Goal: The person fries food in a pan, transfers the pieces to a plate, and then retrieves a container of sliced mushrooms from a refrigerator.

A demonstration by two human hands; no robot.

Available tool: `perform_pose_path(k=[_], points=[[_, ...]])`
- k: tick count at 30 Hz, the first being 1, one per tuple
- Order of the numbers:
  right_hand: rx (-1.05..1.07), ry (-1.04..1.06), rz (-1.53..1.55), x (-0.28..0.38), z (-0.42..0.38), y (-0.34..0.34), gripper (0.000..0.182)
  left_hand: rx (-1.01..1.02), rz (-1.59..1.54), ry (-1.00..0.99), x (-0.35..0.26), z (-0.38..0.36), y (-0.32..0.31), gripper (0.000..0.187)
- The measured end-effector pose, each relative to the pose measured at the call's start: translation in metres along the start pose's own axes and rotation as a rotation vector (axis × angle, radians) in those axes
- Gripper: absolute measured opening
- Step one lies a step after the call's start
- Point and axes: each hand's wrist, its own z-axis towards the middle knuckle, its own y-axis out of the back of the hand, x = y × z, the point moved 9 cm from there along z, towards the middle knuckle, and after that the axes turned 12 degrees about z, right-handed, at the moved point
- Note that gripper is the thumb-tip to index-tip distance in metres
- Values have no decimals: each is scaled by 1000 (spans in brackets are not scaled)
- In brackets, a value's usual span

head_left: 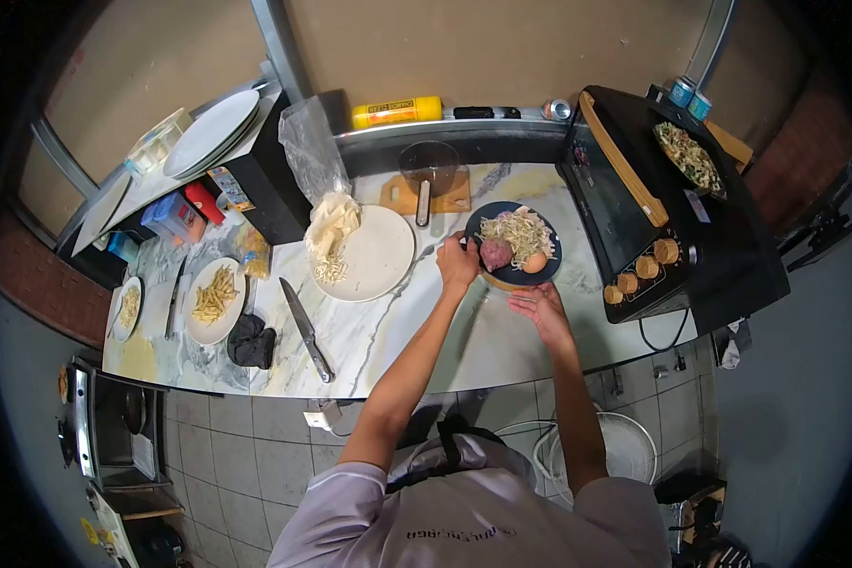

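Note:
A dark plate carries a heap of pale shredded food, a pinkish-red ball and a brown egg. My left hand grips its left edge, with the thumb near the rim. Below the plate's lower right edge, my right hand is spread palm up, fingers apart and close to the rim. Part of a round wooden board shows under the plate. Left of my hands lies a large cream plate with a plastic bag and pale shreds on it.
A knife lies near the front left. A glass pan rests on a wooden board behind. A black oven stands right; a shelf, a black cloth-like item and a plate of fries are left.

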Motion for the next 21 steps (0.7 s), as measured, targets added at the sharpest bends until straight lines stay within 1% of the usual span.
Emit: perform_pose_path(k=[3, 4, 5, 6, 7, 9, 10, 12, 16, 19, 21], points=[[-5, 11, -25, 3, -3, -3, 14, 49, -55, 26, 5, 0, -4, 27], [-3, 10, -27, 3, -3, -3, 14, 47, -56, 28, 19, 4, -17, 27], [-6, 11, -27, 2, -3, -3, 14, 108, -126, 29, 35, 8, -36, 31], [-9, 13, -27, 2, -3, -4, 14, 168, -196, 30, 32, 5, -38, 36], [-8, 11, -28, 2, -3, -4, 14, 166, -195, 32, 31, 1, -34, 36], [-23, 8, -24, 2, -4, -3, 6, 326, -413, 164, 27, -18, -39, 42], [-23, 7, -25, 1, -4, -2, 6, 326, -414, 165, 22, -23, -35, 42], [-27, 29, -15, 1, -2, -1, 7, 404, -524, 231, 19, -33, -39, 45], [-22, 29, -13, 3, 0, -2, 6, 391, -554, 262, 18, -30, -42, 46], [-66, 0, -25, 3, 2, -1, 7, 399, -559, 283, 18, -27, -48, 46], [-53, 15, -42, 6, 5, -3, 7, 386, -633, 281, 15, -25, -51, 45]])
